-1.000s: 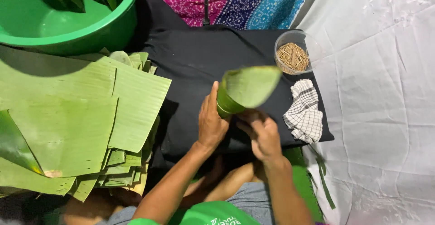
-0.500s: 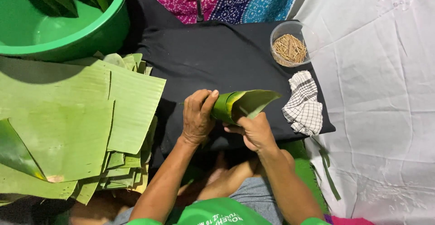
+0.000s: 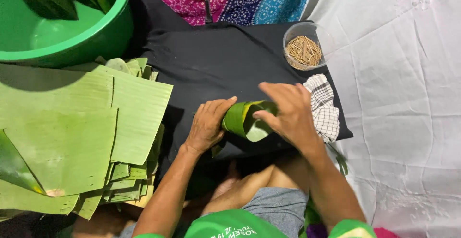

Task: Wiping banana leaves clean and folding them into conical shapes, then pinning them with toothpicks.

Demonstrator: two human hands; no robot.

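A rolled green banana leaf cone (image 3: 247,119) lies sideways on a black cloth (image 3: 216,60), with its open end toward the right. My left hand (image 3: 207,123) wraps around the narrow left end of the cone. My right hand (image 3: 288,113) covers its wide end from above, with the fingers pressing on the leaf's edge. Both hands rest low over the cloth, just in front of my knees.
A stack of cut banana leaf sheets (image 3: 72,137) lies at the left. A green plastic basin (image 3: 67,27) with leaves stands at the back left. A clear bowl of thin sticks (image 3: 303,46) and a checked cloth (image 3: 324,106) sit at the right, on a white sheet (image 3: 408,99).
The leaf cone has gone from upright and raised to lying sideways low on the black cloth. My right hand has moved over its open end.
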